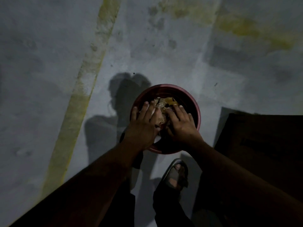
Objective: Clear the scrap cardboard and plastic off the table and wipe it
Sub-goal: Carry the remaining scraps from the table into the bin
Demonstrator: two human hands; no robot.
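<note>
**Scrap pressed down into the bin**

Left hand [144, 122] flat, fingers straight and spread, palm down on the scrap [161, 110]. Right hand [179, 122] likewise flat with fingers extended, pressing from the other side. No curl, no pinch on either; both simply bearing down on the heap, with a strip of crumpled material showing between them.

Under the hands: a mixed wad of brownish cardboard, something pale like plastic or paper, and a yellowish piece at the far edge (dim light, so materials hard to separate). All of it inside a round reddish bin [195, 104], heaped close to the rim rather than sunk deep.

Around the bin: grey concrete floor [164, 54] with a faded yellow painted stripe [78, 104] running diagonally at left, shadows of head and arms falling across it. A sandalled foot [177, 172] just below the bin. At right, a dark boxy shape [262, 136], too shadowed to identify. No tabletop in view.

Step in hand, by the look of it: disposal, compacting the cleared scrap so it stays put. Clearing likely largely done; wiping not begun. Next move calls for lifting both hands off, checking nothing springs over the rim, then going back to the tabletop with a cloth.
</note>
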